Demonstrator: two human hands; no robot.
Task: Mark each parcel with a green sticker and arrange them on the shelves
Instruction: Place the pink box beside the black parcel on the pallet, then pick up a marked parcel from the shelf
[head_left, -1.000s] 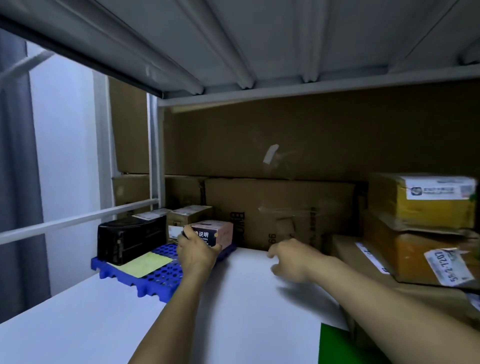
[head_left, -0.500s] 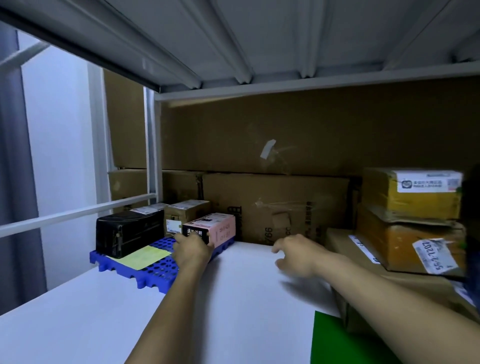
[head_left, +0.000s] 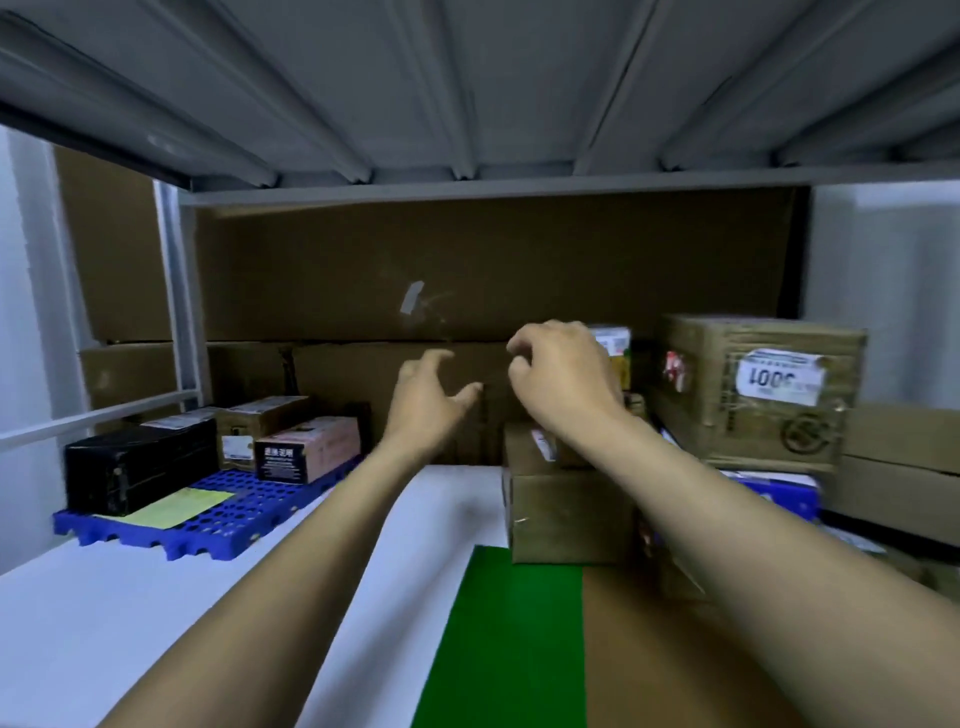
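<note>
A white label with big upside-down numbers, partly blurred, is seen on the brown parcel (head_left: 758, 389) to the right of the blue tray (head_left: 208, 525). White writing, too small to be read, is seen on the dark end of the pink box (head_left: 311, 452) on that tray, next to a black box (head_left: 135, 467). The left hand (head_left: 426, 400) is held up in the air right of the tray, its grip wide open and empty. The right hand (head_left: 561, 379) is held further right, fingers curled loosely, nothing held, just in front of the stacked parcels. A green sheet (head_left: 509, 639) lies on the white shelf (head_left: 130, 613) below both arms.
</note>
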